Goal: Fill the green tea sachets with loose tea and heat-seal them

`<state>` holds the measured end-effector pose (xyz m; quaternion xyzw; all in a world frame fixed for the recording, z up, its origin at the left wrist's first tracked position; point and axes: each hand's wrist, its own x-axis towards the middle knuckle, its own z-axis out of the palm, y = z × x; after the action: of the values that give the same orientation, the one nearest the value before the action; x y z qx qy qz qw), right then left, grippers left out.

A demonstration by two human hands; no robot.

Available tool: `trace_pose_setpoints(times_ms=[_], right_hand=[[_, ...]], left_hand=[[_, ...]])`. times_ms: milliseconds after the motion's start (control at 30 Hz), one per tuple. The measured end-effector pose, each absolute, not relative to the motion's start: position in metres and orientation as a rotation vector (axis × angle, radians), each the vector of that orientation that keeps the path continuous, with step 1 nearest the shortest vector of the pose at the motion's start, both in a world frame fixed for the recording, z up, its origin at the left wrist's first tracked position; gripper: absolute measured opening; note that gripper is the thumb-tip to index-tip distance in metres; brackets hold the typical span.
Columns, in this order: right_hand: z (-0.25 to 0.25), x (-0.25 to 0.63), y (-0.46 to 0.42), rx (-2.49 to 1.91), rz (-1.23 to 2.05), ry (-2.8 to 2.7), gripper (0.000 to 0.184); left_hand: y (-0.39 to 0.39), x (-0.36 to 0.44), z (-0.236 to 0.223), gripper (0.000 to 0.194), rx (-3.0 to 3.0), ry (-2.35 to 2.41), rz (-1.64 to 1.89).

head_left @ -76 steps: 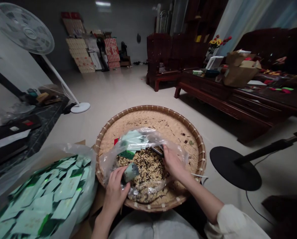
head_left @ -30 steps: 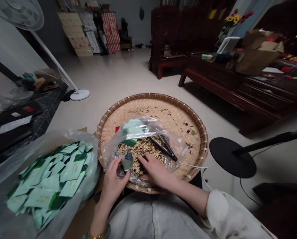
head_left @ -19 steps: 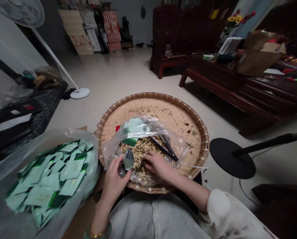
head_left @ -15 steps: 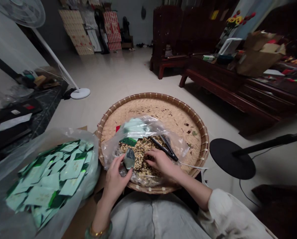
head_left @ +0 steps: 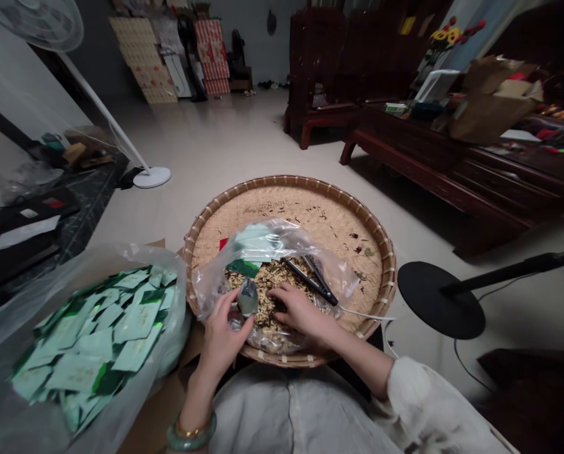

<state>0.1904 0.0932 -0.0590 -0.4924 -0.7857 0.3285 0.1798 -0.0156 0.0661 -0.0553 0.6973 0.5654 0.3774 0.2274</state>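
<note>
A round woven bamboo tray (head_left: 367,233) rests on my lap. On it lies a clear plastic bag (head_left: 282,243) holding loose dried tea leaves (head_left: 275,284), some green sachets and a black tong-like tool (head_left: 310,279). My left hand (head_left: 223,331) pinches a small pale green sachet (head_left: 248,299), held upright at the bag's near left edge. My right hand (head_left: 301,312) rests palm down on the tea leaves, fingers curled into the pile; whether it holds any leaves is hidden.
A large clear bag of green sachets (head_left: 93,334) sits in a cardboard box at my left. A white fan stand (head_left: 152,176) is behind it. A black round stand base (head_left: 440,299) is on the floor to the right. A dark wooden table (head_left: 452,164) with boxes stands behind it.
My right hand left the black tool and moved down onto the tea leaves, then shifted slightly toward the sachet. My left hand raised the sachet a little. The view tilted downward.
</note>
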Motion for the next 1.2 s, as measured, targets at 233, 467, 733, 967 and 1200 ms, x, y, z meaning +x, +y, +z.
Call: trace_pose_setpoints(times_ms=[233, 467, 733, 967, 1200], right_hand=[[-0.063, 0.205, 0.104, -1.395, 0.979, -2.07, 0.028], [-0.074, 0.217, 0.103, -1.355, 1.032, -2.141, 0.06], [-0.068, 0.222, 0.106, -1.366, 1.058, -2.017, 0.032], [-0.062, 0.228, 0.108, -1.359, 1.292, -1.699, 0.027], [-0.024, 0.233, 0.106, -1.249, 1.361, -1.601, 0.024]], left_hand=[[0.067, -0.015, -0.057, 0.043, 1.904, 1.544, 1.05], [0.07, -0.01, -0.056, 0.042, 1.885, 1.533, 1.045], [0.07, -0.011, -0.058, 0.042, 1.896, 1.531, 1.066], [0.071, -0.009, -0.057, 0.043, 1.892, 1.533, 1.039], [0.077, -0.002, -0.05, 0.046, 2.024, 1.457, 1.005]])
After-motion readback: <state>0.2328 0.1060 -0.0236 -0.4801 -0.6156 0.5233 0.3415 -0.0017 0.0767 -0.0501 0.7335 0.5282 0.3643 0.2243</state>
